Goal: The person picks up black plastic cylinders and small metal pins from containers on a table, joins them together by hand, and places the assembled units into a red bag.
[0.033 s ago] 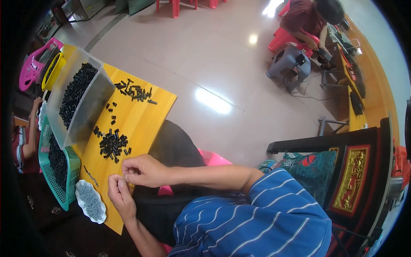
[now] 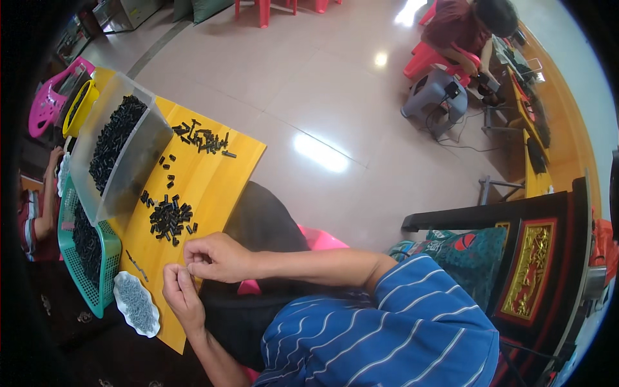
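My right hand point(image 2: 218, 258) and my left hand point(image 2: 183, 298) meet at the table's near edge, fingertips pinched close together. Whatever they hold is too small or hidden to make out. Just beyond them, a pile of short black cylinders point(image 2: 171, 218) lies on the yellow wooden table point(image 2: 222, 187). Beside my left hand stands a white scalloped dish point(image 2: 155, 327) full of small silvery-grey pieces. A thin dark tool point(image 2: 137, 266) rests on the wood near the dish. Longer black pieces point(image 2: 205, 140) are scattered toward the table's right end.
A clear plastic bin point(image 2: 119, 206) of black parts stands on the table, beside a green basket point(image 2: 106, 258) with more. A yellow basket point(image 2: 73, 122) and a pink chair point(image 2: 48, 106) lie beyond. Another person's arm point(image 2: 48, 200) shows far left; a person point(image 2: 458, 32) sits far right.
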Tool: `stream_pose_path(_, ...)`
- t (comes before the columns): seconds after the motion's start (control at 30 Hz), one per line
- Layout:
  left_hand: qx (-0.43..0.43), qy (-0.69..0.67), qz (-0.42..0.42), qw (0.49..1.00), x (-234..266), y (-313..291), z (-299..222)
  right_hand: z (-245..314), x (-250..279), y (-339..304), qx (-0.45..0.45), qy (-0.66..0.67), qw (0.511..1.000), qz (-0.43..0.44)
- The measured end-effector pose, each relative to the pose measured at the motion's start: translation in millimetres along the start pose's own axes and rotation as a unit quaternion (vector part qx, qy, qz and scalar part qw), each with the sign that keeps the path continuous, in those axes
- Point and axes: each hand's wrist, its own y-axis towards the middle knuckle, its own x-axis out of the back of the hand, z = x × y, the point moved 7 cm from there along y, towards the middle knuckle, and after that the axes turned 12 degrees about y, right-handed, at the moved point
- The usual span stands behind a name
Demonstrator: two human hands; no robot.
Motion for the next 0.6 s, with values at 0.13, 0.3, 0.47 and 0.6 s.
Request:
stream_pose_path(0.13, -0.003, -0.013, 0.038, 0.999, -0.9, -1.5, 9.5, -1.5, -0.4, -0.2, -0.007, 0.014, 1.000, 0.003)
stream_pose_path(0.3, -0.019, -0.118, -0.007, 0.993, 3.4, -2.3, 1.9, -7.9, -2.6, -0.6, -0.036, 0.032, 0.999, 0.022)
stream_pose_path(0.47, 0.061, -0.108, -0.010, 0.992, 7.6, -6.1, 9.0, -20.2, -4.0, -0.2, -0.092, 0.111, 0.988, 0.047)
stream_pose_path(0.6, 0.039, -0.076, -0.005, 0.996, 2.3, -4.6, 10.2, -22.1, 0.3, -2.0, -0.107, 0.108, 0.987, 0.045)
